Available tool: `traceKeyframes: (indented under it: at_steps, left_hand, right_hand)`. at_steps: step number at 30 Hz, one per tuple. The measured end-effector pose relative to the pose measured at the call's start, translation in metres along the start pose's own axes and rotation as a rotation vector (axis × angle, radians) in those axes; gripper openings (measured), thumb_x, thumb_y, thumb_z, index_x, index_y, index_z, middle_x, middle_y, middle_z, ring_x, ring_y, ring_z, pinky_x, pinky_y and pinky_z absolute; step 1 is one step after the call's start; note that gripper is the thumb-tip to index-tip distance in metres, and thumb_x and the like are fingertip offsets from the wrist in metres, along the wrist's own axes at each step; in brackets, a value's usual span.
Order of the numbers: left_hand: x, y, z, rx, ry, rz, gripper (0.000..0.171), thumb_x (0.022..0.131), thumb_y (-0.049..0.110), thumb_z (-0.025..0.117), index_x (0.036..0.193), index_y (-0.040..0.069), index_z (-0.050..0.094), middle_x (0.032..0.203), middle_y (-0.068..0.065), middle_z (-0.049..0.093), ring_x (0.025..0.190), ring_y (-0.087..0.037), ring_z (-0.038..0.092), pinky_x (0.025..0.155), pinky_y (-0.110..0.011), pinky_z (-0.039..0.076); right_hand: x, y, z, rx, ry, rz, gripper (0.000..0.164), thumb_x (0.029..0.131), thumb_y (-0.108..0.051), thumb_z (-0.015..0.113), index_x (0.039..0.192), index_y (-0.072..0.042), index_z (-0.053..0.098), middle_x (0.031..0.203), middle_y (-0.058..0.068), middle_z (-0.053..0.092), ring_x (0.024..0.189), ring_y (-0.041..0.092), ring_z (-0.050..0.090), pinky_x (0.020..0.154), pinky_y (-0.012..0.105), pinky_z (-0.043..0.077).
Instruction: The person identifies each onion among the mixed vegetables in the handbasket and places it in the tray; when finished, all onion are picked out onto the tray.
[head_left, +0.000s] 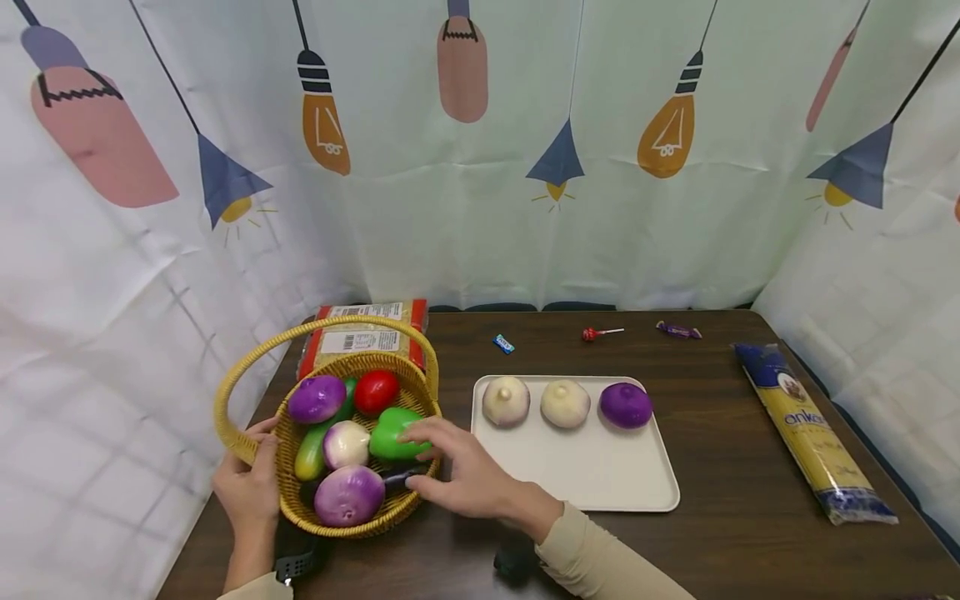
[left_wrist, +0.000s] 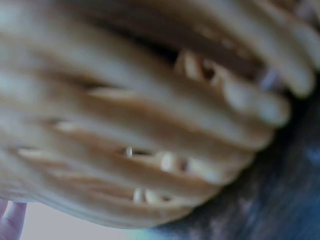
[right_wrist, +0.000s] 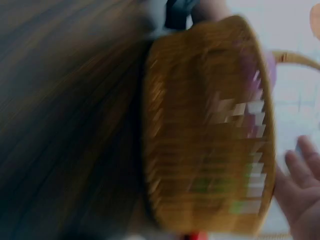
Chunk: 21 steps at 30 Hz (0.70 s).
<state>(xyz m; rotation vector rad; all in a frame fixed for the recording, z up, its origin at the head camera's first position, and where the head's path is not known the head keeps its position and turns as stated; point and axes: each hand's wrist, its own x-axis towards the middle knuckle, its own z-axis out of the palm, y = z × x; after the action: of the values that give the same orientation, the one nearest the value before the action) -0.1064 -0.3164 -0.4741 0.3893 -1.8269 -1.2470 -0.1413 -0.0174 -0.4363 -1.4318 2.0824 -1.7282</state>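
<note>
A yellow wicker basket [head_left: 397,515] with an arched handle stands on the left of the table in the head view. My left hand [head_left: 251,483] grips its left side, where the handle meets the rim. Over the basket's right rim reaches my right hand [head_left: 472,471], fingers spread and loosely bent, beside a green bell pepper [head_left: 392,437] and a dark eggplant [head_left: 397,478]. Also inside lie a red tomato [head_left: 377,392], a cucumber [head_left: 308,457], a white-and-purple turnip [head_left: 347,444] and two purple round vegetables [head_left: 349,497]. Blurred basket weave [left_wrist: 125,105] fills the left wrist view.
Right of the basket, a white tray [head_left: 577,483] holds two whitish turnips [head_left: 566,404] and a purple one [head_left: 626,406]. Behind are a grain packet [head_left: 360,342], small candies [head_left: 678,330] and a lollipop [head_left: 589,334]. A pasta bag [head_left: 813,437] lies far right.
</note>
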Motion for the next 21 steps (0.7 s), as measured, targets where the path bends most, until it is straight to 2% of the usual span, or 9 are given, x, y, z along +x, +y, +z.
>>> traceKeyframes:
  at_steps: [4,8,12,16,21]
  left_hand:
    - [0.0,-0.001,0.0,-0.008,-0.004,-0.003,0.018,0.091,0.006,0.062,0.088,-0.011,0.067,0.099,0.004,0.074,0.089,-0.006,0.065,0.073,-0.011,0.044]
    - [-0.001,0.0,0.0,-0.01,-0.004,-0.003,0.018,0.091,0.005,0.062,0.089,-0.012,0.067,0.1,0.002,0.074,0.089,-0.005,0.064,0.072,-0.011,0.044]
    - [-0.001,0.001,-0.001,-0.01,-0.006,-0.001,0.018,0.091,0.005,0.062,0.088,-0.012,0.067,0.101,-0.001,0.074,0.089,-0.006,0.065,0.072,-0.011,0.044]
    - [-0.002,0.002,0.0,-0.013,-0.002,0.003,0.017,0.09,0.005,0.063,0.088,-0.011,0.067,0.1,0.001,0.074,0.09,-0.006,0.065,0.074,-0.011,0.044]
    - [-0.002,0.002,0.001,-0.013,0.001,0.009,0.017,0.09,0.006,0.064,0.088,-0.011,0.067,0.098,0.005,0.074,0.089,-0.004,0.065,0.074,-0.011,0.044]
  right_hand:
    - [0.02,-0.007,0.019,-0.084,-0.175,0.07,0.055,0.089,-0.016,0.071,0.138,-0.009,0.047,0.134,0.005,0.05,0.123,0.017,0.051,0.094,0.023,0.047]
    - [0.036,-0.009,0.033,-0.156,-0.274,0.115,0.058,0.09,-0.025,0.07,0.14,-0.012,0.046,0.134,0.001,0.052,0.119,0.003,0.05,0.095,0.015,0.042]
    - [0.046,-0.007,0.044,-0.22,-0.323,0.114,0.059,0.089,-0.032,0.071,0.14,-0.014,0.047,0.136,-0.005,0.053,0.119,-0.002,0.046,0.097,0.012,0.036]
    - [0.055,-0.006,0.049,-0.266,-0.365,0.151,0.058,0.087,-0.037,0.072,0.137,-0.017,0.05,0.133,-0.009,0.054,0.116,-0.004,0.047,0.094,0.009,0.036]
    - [0.056,-0.006,0.055,-0.355,-0.365,0.169,0.055,0.087,-0.036,0.072,0.135,-0.019,0.052,0.128,-0.009,0.055,0.111,-0.004,0.05,0.09,0.007,0.036]
